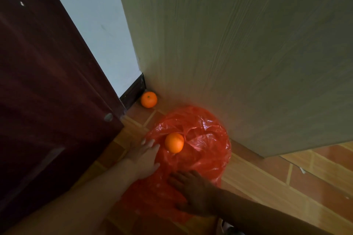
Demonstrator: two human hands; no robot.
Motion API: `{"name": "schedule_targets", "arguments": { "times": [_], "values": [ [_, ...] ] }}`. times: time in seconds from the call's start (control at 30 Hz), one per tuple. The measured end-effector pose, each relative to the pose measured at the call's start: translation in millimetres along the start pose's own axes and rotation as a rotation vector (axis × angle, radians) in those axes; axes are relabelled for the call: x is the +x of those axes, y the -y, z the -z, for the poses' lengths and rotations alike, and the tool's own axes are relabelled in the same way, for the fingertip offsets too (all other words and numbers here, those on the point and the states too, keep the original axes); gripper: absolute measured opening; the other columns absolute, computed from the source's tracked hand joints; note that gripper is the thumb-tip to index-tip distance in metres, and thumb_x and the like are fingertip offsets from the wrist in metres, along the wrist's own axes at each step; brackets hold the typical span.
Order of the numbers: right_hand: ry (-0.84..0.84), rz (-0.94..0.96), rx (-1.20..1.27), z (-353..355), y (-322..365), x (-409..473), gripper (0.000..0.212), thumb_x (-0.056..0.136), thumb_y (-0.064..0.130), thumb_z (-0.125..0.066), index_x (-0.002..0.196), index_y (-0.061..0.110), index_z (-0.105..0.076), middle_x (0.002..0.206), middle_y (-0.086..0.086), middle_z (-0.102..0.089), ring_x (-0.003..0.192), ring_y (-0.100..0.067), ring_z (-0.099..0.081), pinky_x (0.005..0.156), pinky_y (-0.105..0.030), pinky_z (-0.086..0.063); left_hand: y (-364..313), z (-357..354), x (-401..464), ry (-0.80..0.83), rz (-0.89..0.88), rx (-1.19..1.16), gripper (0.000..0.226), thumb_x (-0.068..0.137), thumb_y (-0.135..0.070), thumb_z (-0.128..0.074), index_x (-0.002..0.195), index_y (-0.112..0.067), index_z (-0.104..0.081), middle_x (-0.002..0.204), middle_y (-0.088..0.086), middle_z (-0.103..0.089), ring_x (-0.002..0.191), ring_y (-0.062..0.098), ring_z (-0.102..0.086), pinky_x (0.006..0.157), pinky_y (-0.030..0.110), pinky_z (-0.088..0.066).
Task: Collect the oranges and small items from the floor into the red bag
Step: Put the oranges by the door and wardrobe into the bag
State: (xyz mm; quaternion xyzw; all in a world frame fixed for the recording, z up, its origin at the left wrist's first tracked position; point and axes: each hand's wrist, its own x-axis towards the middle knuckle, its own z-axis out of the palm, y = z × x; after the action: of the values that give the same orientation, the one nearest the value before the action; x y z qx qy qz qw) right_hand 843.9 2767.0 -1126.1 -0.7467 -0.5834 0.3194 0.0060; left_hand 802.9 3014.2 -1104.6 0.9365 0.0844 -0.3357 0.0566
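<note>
We crouch over the red bag with one orange on it and another orange loose in the corner

Our left hand lies flat with fingers spread at the bag's edge, our right hand presses open-palmed on the plastic; neither grips anything. We cannot tell whether the near orange sits inside the mouth or merely on top, so shifting the slippery film could roll it off. The far orange is wedged between the dark door and the pale wooden panel, which crowd our reach
</note>
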Motion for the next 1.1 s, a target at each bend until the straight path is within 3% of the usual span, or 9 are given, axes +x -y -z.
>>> {"name": "schedule_targets", "arguments": {
  "times": [0.27, 0.4, 0.5, 0.63, 0.93, 1.1],
  "values": [
    [0.099, -0.025, 0.004, -17.1, 0.9, -20.8, 0.081, 0.101, 0.058, -0.047, 0.166, 0.025, -0.012, 0.173, -0.009, -0.012, 0.158, -0.034, -0.014, 0.125, -0.059, -0.014, -2.5, -4.6, 1.6, 0.068, -0.049, 0.042, 0.086, 0.094, -0.061, -0.056, 0.164, -0.029, -0.016, 0.173, 0.004, -0.006, 0.159, 0.032, -0.007, 0.124, 0.054, -0.02],
    [-0.101, -0.014, -0.054, 19.6, 2.8, -8.8, 0.071, 0.101, 0.055, -0.04, 0.162, 0.02, -0.028, 0.169, -0.011, -0.027, 0.153, -0.033, -0.03, 0.121, -0.056, -0.028, -9.2, 3.6, 3.1, 0.009, -0.054, 0.001, 0.082, 0.095, -0.059, -0.057, 0.162, -0.027, -0.023, 0.171, 0.005, -0.013, 0.157, 0.033, -0.013, 0.123, 0.053, -0.023],
    [-0.315, -0.005, -0.047, 55.8, -7.2, 5.6, 0.063, 0.1, 0.047, -0.045, 0.155, 0.014, -0.044, 0.161, -0.013, -0.041, 0.145, -0.034, -0.044, 0.112, -0.052, -0.042, -2.8, 8.7, -2.0, -0.118, -0.114, -0.037, 0.07, 0.093, -0.054, -0.058, 0.155, -0.028, -0.036, 0.165, 0.002, -0.027, 0.152, 0.029, -0.027, 0.12, 0.048, -0.032],
    [-0.455, -0.059, -0.081, 102.5, -26.2, 38.6, 0.06, 0.101, 0.045, -0.05, 0.154, 0.017, -0.045, 0.16, -0.011, -0.043, 0.142, -0.032, -0.046, 0.108, -0.049, -0.046, 9.6, 13.4, -14.3, -0.176, -0.108, -0.064, 0.064, 0.097, -0.053, -0.052, 0.156, -0.03, -0.038, 0.167, -0.004, -0.025, 0.15, 0.023, -0.028, 0.118, 0.045, -0.033],
    [-0.342, -0.187, -0.087, 161.1, -58.4, 153.4, 0.076, 0.096, 0.041, -0.064, 0.162, 0.022, -0.03, 0.17, -0.007, -0.021, 0.142, -0.036, -0.04, 0.112, -0.047, -0.04, 48.7, 18.7, -48.6, -0.29, -0.149, -0.198, 0.063, 0.094, -0.055, -0.056, 0.153, -0.044, -0.039, 0.166, -0.012, -0.027, 0.15, 0.013, -0.026, 0.12, 0.038, -0.03],
    [-0.229, -0.214, -0.112, 168.6, -62.8, 200.0, 0.087, 0.089, 0.031, -0.071, 0.162, 0.019, -0.026, 0.17, -0.011, -0.018, 0.144, -0.041, -0.039, 0.113, -0.05, -0.039, 62.6, 12.3, -60.1, -0.329, -0.094, -0.276, 0.063, 0.093, -0.055, -0.056, 0.152, -0.04, -0.041, 0.167, -0.012, -0.026, 0.152, 0.012, -0.023, 0.121, 0.039, -0.03]
  ]
}}
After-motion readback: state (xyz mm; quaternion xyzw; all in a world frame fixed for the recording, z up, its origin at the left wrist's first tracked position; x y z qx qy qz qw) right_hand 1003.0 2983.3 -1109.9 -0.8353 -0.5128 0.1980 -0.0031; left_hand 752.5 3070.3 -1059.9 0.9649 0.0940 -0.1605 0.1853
